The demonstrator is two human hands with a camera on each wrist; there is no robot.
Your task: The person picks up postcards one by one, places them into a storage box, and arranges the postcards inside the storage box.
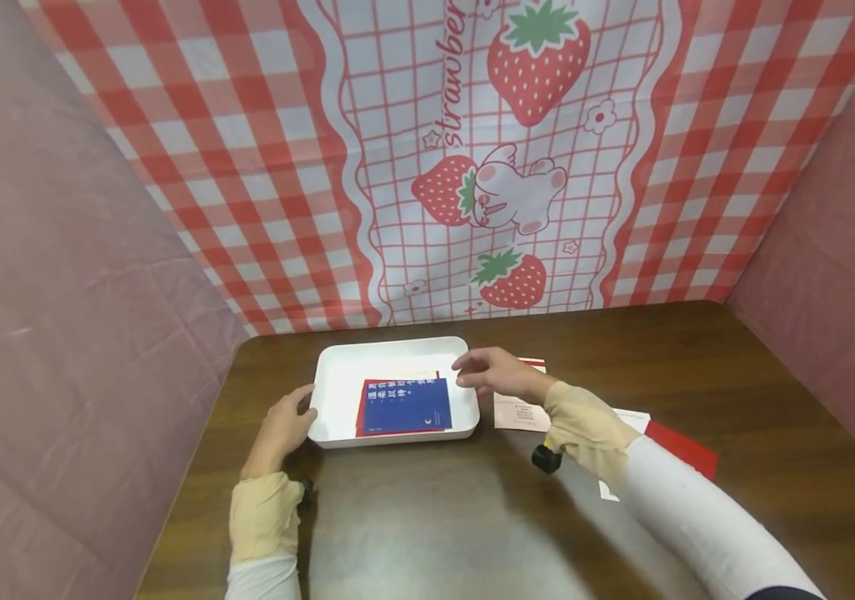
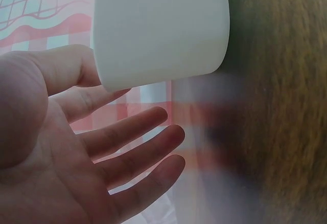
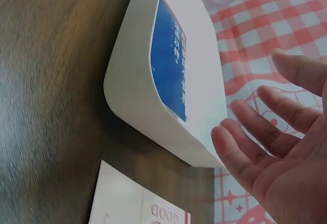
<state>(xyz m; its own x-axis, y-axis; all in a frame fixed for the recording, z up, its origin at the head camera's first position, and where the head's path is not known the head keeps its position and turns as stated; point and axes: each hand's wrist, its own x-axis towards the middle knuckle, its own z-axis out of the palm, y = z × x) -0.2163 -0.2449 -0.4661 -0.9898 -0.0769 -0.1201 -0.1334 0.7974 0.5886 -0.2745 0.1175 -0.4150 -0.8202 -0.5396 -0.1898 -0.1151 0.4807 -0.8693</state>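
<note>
A white tray (image 1: 390, 439) lies on the wooden table. In it, a blue card (image 1: 407, 407) with white characters covers part of a red card (image 1: 360, 410). At the tray's left end is my left hand (image 1: 282, 427), thumb and forefinger at the rim. The other fingers of that hand (image 2: 134, 141) extend loosely, away from the wall. My right hand (image 1: 501, 372) hovers by the tray's right rim, its fingertips over the edge. In the right wrist view, the fingers (image 3: 236, 155) are spread and hold nothing; whether one touches the tray corner I cannot tell.
Right of the tray lies a pale printed card (image 1: 519, 414), partly beneath my right hand. A red and white card (image 1: 678, 448) lies farther right, partly covered by my forearm. A strawberry-patterned checked cloth (image 1: 457, 275) hangs behind the table (image 1: 412, 517).
</note>
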